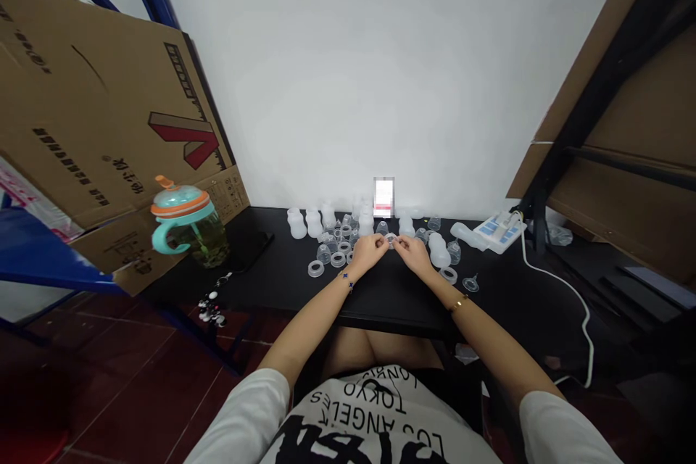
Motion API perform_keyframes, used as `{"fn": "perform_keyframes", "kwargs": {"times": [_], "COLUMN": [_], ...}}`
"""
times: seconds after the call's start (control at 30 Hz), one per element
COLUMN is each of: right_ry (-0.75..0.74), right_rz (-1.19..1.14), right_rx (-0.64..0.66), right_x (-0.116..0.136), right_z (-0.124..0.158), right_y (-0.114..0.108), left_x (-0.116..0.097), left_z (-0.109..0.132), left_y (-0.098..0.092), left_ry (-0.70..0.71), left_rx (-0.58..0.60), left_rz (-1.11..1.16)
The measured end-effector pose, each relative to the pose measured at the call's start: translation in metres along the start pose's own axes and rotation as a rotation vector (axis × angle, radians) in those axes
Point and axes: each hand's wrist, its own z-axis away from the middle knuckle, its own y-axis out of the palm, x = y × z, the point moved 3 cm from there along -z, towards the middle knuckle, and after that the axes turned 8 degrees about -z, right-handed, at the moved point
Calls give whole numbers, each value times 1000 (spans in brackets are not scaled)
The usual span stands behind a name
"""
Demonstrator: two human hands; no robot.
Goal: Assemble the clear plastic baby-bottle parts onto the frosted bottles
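My left hand (370, 252) and my right hand (412, 254) meet over the middle of the black table. Both pinch a clear baby bottle ring (390, 238) between their fingertips, one on each side. Whether a nipple sits in that ring is too small to tell. Left of my hands lie several loose rings (316, 269) and clear domed caps (323, 254). Behind them stand several frosted baby bottles (296, 223). To the right, a frosted bottle (438, 250) leans near another ring (449, 275) and a clear silicone nipple (470, 283).
A lit phone (383, 197) stands against the wall. On the left are a turquoise-lidded jug (188, 221), a dark phone (253, 252) and a large cardboard box (109, 109). A power strip (497, 230) with a white cable (565, 283) lies at the right, beside a black metal frame.
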Motion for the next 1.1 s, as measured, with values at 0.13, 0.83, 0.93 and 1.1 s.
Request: {"fn": "perform_keyframes", "kwargs": {"times": [0.13,0.83,0.93,1.1], "right_ry": [12,-25,-27,-25], "right_rz": [8,-39,-62,-100], "right_rx": [-9,-37,-37,-24], "right_x": [-1,1,1,-1], "right_z": [0,0,0,0], "right_y": [1,-1,-1,0], "left_x": [-1,1,2,5], "left_z": [1,1,1,0], "left_y": [-1,1,2,2], "left_ry": [-8,-13,-10,1], "left_rx": [0,7,14,-5], "left_rz": [0,3,19,65]}}
